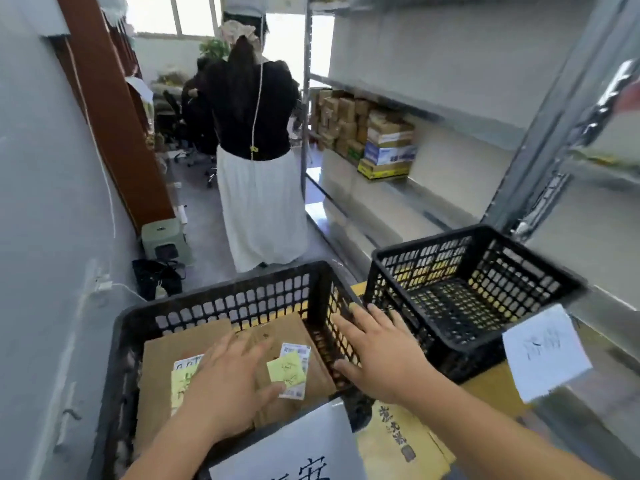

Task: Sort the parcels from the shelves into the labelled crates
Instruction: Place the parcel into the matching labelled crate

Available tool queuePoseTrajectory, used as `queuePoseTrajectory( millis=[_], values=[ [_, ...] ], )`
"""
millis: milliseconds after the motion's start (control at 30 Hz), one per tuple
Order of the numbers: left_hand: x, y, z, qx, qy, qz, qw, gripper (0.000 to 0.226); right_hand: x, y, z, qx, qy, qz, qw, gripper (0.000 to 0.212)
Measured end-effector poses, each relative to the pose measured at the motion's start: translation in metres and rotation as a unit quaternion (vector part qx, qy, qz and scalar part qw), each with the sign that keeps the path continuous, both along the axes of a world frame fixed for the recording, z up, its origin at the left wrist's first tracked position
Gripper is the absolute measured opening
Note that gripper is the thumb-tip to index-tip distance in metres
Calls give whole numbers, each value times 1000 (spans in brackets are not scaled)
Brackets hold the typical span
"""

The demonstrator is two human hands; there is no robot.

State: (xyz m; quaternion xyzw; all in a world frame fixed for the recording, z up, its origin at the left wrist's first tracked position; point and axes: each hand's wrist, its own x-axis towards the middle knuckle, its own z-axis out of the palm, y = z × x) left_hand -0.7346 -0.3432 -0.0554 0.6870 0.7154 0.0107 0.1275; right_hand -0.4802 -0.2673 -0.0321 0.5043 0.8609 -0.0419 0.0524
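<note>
White paper label point(294, 448) with dark handwriting, bottom centre of frame, hangs on the near rim of the left crate point(221, 296). Left hand point(228, 382) is inside this crate, lower centre, fingers spread and relaxed over the cardboard parcels point(183, 344); grip released, nothing grasped. Two parcels show printed shipping labels, each with a yellow sticky note point(286, 370) on top. Right hand point(384, 355) lies flat-fingered against the right wall of the same crate, thumb on the inner mesh; released as well, more steadying than holding.

Right crate point(485, 292), centre right, appears to hold nothing; its own white label point(545, 351) hangs at its near right corner. Yellow printed bags point(401, 441) lie under both crates. More parcels point(363, 133) sit stacked on the metal shelves point(450, 119), upper right. A person in a black top and white skirt point(256, 140) stands in the aisle, upper centre, back turned.

Judgement: a parcel is just placed or being settled. To do it well: press parcels flat, keep sticky notes facing up and readable, check note against crate label before moving off, brace the crate wall so it does not slide
</note>
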Motion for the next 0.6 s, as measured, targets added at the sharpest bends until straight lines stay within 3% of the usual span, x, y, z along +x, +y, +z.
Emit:
queuePoseTrajectory(
  millis=[267,500,600],
  values=[
    [148,48,34,8,24,-150,988,85,151,-27,23,10,33,-151,988,78],
    [326,76,30,9,22,-258,966,93,320,-57,9,-8,44,-294,955,81],
    [401,83,26,-1,16,-294,956,84,390,-71,4,-25,61,-337,939,82]
  ],
)
